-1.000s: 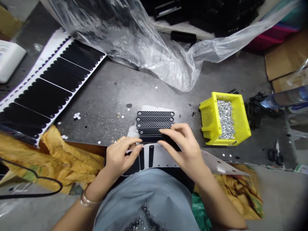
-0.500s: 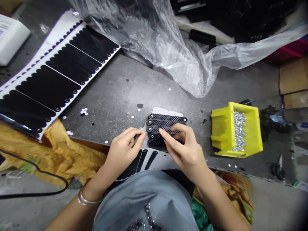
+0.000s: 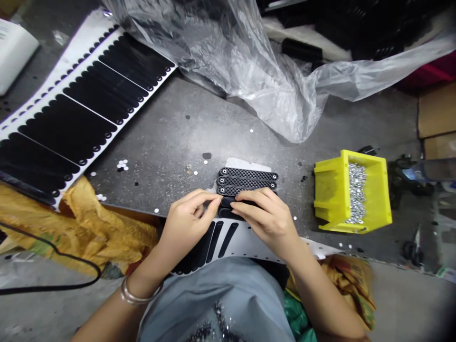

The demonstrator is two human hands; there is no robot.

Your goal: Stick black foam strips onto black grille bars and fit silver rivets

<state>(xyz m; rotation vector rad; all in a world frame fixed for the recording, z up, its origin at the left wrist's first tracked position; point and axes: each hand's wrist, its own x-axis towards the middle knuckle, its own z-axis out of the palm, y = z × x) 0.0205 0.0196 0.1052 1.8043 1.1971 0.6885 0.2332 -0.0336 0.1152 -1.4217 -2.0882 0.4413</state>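
Several narrow black plastic bars [image 3: 249,182] with a lattice face and a small metal ring at each end lie in a row on the table. Below them is a bar showing a smooth black face [image 3: 228,203], and a second smooth black bar [image 3: 226,213] lies nearest my body. My left hand [image 3: 190,216] is closed in a pinch, thumb and forefinger at the left end of the upper smooth bar. My right hand [image 3: 269,218] grips that bar farther right, its fingers covering much of it.
At right stands a yellow bin [image 3: 331,190] of small shiny metal parts [image 3: 356,194]. Sheets of black strip stickers [image 3: 74,123] lie at left; another sheet [image 3: 245,237] is by my lap. Clear plastic film [image 3: 285,99] drapes over the back. Scissors [image 3: 413,247] lie far right.
My right hand has moved slightly left and its fingers have closed in; my left hand has come to the bar's end. The fourth bar's lattice face has given way to a smooth black one.
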